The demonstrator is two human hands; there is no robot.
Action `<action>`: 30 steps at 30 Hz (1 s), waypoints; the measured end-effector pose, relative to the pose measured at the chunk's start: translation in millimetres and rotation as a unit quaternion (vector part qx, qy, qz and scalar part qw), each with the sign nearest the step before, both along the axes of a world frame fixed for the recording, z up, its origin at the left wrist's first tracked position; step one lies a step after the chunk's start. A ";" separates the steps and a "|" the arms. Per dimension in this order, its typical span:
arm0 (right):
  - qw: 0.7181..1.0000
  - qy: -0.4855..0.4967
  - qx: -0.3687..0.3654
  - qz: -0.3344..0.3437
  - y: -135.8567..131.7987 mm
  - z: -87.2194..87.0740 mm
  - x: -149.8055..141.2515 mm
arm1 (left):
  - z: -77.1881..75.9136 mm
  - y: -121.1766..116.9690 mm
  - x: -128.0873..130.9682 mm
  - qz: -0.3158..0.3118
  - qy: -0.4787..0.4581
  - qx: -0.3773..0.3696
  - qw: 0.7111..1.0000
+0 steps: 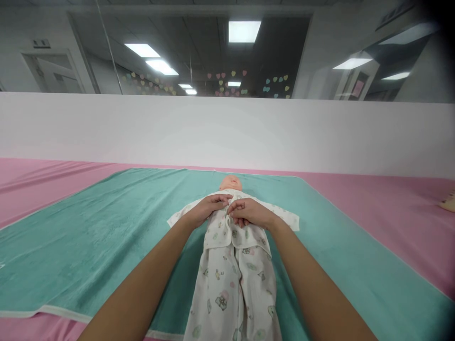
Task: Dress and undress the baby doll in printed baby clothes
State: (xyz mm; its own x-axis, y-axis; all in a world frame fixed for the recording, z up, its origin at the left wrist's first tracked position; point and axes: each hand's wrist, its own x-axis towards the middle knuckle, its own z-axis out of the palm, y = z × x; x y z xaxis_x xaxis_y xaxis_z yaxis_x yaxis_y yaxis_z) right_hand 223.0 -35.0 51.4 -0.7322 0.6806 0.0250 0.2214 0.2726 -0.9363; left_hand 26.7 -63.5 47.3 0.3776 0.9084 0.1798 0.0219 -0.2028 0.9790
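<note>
A baby doll lies on its back, its head (231, 183) pointing away from me, dressed in a white printed baby shirt (217, 237) and matching trousers (221, 289). At the upper chest, my left hand (212, 206) has its thumb and fingers together on the front opening's edge. Just right of it, my right hand (251, 212) has its fingers curled and pinches the shirt front at the middle seam. Below my hands the two front panels meet, then part slightly at the hem. Both sleeves spread out sideways. What exactly sits between my fingertips is too small to make out.
Under the doll is a green towel (106, 237) with a pale border, laid over a pink cloth (355, 203). A white low wall (220, 132) runs behind, with reflective glass (213, 52) above it. At the right edge, a pale object (448, 202) is partly visible.
</note>
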 end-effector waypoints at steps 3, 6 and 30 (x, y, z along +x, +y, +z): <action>1.000 0.001 -0.002 -0.001 0.0 0.4 -0.5 | 0.1 0.0 -0.1 0.002 0.005 0.003 1.000; 1.000 0.001 -0.004 -0.002 -0.1 0.3 -0.4 | 0.5 -0.3 -0.1 0.003 0.010 0.004 1.000; 1.000 0.013 -0.011 -0.013 1.4 -2.6 -0.6 | 2.2 -1.8 1.6 0.012 0.036 0.018 0.999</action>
State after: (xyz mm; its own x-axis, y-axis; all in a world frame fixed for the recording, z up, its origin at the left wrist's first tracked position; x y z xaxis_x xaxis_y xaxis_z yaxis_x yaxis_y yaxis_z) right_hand 222.4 -33.6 48.8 -0.7133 0.7002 0.0290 0.2036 0.2466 -0.9475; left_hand 28.3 -65.2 49.6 0.3691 0.9105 0.1865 0.0969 -0.2373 0.9666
